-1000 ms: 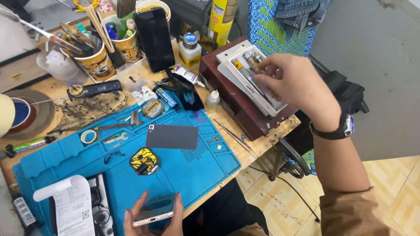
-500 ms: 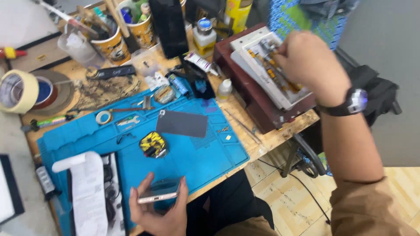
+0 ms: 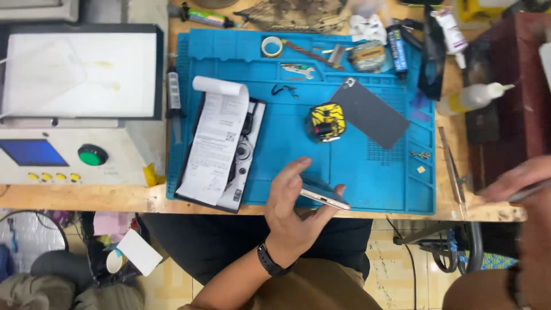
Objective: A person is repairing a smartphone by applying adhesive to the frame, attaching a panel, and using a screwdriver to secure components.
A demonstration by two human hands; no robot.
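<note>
My left hand [image 3: 290,215] holds a slim phone [image 3: 325,197] by its edges, just above the near edge of the blue work mat [image 3: 287,143]. My right hand [image 3: 516,179] comes in at the right edge, over the wooden bench beside the dark red box [image 3: 505,74]. Its fingers pinch a thin grey tool [image 3: 531,192]. A dark grey phone back cover [image 3: 371,113] lies on the mat, next to a round yellow and black part [image 3: 326,121].
A curled paper slip [image 3: 213,143] covers an opened device at the mat's left. A machine with a white panel [image 3: 80,69] and a green button [image 3: 92,155] stands further left. A tape roll [image 3: 271,46], tweezers, small screws [image 3: 422,155], a white squeeze bottle [image 3: 472,97] and a metal strip [image 3: 451,166] lie around.
The view has swung down and left over the mat. My right hand has left the parts box and come back toward the bench edge. My left hand still holds the phone.
</note>
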